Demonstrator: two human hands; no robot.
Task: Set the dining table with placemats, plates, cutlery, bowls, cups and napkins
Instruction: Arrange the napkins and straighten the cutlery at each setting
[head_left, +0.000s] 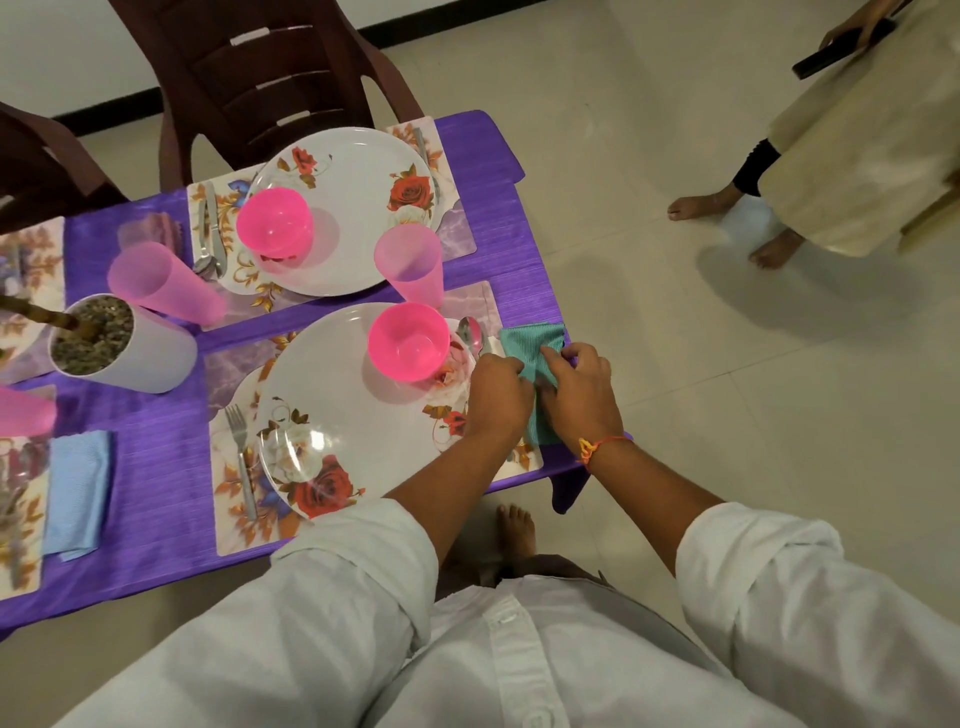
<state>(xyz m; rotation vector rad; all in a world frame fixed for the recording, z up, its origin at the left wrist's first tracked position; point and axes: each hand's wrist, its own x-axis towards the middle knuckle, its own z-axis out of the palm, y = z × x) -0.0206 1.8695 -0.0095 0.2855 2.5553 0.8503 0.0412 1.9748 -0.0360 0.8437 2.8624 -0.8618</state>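
Napkin (535, 340), ribbed teal cloth, lies right of the round floral plate (353, 415); left hand (498, 387) and right hand (579, 382) both grip it with curled fingers.

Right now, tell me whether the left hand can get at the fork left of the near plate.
Probably yes: the left hand, now holding the teal napkin, has only the flat plate between it and the fork, which lies uncovered.

A white pebble-filled pot (156, 366) stands on the purple tablecloth (156, 462), a brown chair (218, 57) beyond.
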